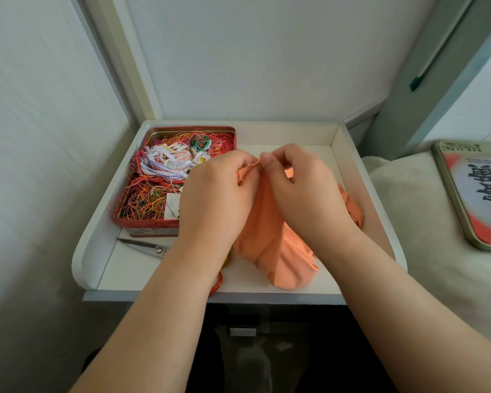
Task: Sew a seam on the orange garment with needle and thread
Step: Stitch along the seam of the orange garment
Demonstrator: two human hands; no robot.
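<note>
Both hands pinch the garment's top edge, left hand and right hand thumb tips nearly touching; the cloth hangs below the grip onto the tray. Left of the grip sits a thread tin, scissors below it. Bare tray floor lies beyond, before the raised rim. Needle not discernible.

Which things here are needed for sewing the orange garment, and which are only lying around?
For the job:
orange garment, its top edge pinched by left hand and right hand
red tin of threads
scissors

Lying about:
tin lid on the cloth at right
green pen

The needle cannot be seen.
</note>
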